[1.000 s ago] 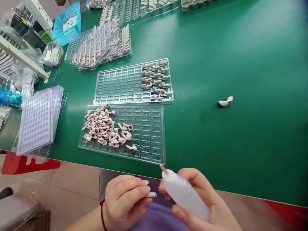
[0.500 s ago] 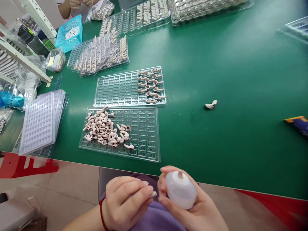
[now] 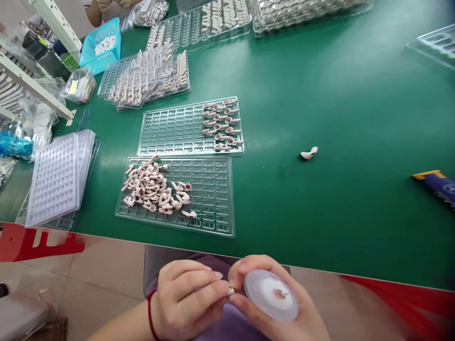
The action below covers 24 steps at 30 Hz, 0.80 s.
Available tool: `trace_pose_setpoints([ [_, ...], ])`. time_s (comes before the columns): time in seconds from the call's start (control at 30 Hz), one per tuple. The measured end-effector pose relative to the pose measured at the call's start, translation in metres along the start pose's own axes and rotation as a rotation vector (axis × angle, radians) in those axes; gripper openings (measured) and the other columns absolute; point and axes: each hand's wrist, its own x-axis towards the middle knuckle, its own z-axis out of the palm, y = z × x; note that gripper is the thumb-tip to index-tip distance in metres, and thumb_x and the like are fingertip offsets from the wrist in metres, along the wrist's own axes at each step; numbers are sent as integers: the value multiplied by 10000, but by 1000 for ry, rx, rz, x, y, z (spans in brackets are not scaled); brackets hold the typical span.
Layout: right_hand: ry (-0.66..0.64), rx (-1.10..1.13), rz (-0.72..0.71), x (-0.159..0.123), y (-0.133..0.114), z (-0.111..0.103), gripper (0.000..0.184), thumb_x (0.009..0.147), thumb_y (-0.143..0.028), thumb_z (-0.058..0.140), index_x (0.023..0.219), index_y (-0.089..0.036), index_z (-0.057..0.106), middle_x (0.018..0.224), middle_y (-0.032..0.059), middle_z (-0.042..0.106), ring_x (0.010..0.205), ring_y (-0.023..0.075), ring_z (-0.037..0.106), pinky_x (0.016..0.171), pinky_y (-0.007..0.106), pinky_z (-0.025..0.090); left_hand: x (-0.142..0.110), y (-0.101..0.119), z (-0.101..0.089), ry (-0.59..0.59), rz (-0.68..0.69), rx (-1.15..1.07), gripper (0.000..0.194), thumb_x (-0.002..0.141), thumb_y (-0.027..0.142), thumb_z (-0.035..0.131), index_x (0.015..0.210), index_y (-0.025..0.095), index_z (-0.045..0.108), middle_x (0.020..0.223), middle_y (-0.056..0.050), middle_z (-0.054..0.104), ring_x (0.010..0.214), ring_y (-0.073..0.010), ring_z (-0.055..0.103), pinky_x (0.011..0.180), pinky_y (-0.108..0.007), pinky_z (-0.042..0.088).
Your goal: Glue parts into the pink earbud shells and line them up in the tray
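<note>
My left hand [image 3: 188, 298] is closed in a pinch on a small shiny earbud part [image 3: 231, 291], mostly hidden by the fingertips. My right hand [image 3: 306, 303] curls round a translucent squeeze bottle [image 3: 261, 298], its white top and thin tip tilted towards me; the thumb and forefinger meet the small part too. Just beyond, on the table, a clear tray [image 3: 213, 189] bears a loose heap of pale earbud shells [image 3: 149, 184]. Behind it, a second tray [image 3: 170, 130] has shells set in rows at its right end. A lone earbud shell [image 3: 309, 153] lies to the right.
White trays [image 3: 53, 180] are stacked at the left edge. Filled trays [image 3: 149, 80] and a blue basket [image 3: 106, 61] stand farther back, near another person's hands [image 3: 110, 4]. A dark blue and yellow tube [image 3: 437, 184] lies at the right. A shelf post [image 3: 57, 23] rises at left.
My right hand has closed in on the left, its thumb and forefinger now at the small part. The bottle has tipped, its tip swinging down and to the right.
</note>
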Motion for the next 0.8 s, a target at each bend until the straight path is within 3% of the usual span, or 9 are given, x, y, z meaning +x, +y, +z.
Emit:
trace_pose_setpoints([
  [0.27,21,88,181,-5,-4,3,276,752,-364,777,894,-241,574,698,-21,605,618,125,575,569,235,485,2,-1,3,44,-13,-109,173,908,136,595,1068,111,658,837,-67,752,771,-147,718,732,-238,642],
  [0.43,23,62,193,-4,-6,4,290,752,-387,771,885,-238,562,691,-14,596,620,133,576,566,245,487,3,-1,1,34,-7,-97,155,907,131,595,1041,103,667,837,-72,752,778,-147,716,747,-236,639],
  [0.53,51,31,202,-3,-10,5,320,736,-410,785,903,-241,571,717,-9,602,626,137,584,579,248,506,2,-2,-2,-1,-14,-37,163,911,130,586,1049,111,670,857,-71,753,812,-156,714,742,-250,641],
  [0.67,146,-23,282,0,-18,-4,451,746,-498,758,1093,-286,562,759,-11,625,563,116,547,506,209,497,-1,-10,-8,19,-45,167,152,892,109,625,1033,120,681,853,-65,748,804,-157,709,729,-255,630],
  [0.73,187,-141,227,2,-17,-15,420,799,-502,699,1137,-297,560,760,-5,639,552,121,558,496,202,507,-3,-16,-9,28,-47,265,152,882,87,638,1025,112,684,844,-68,748,791,-157,707,724,-256,625],
  [0.8,206,-317,69,2,-11,-26,381,791,-459,714,1110,-303,578,845,13,678,587,132,610,501,196,521,-6,-21,-10,18,-47,326,161,870,66,645,1022,103,685,840,-71,749,784,-161,705,723,-266,623],
])
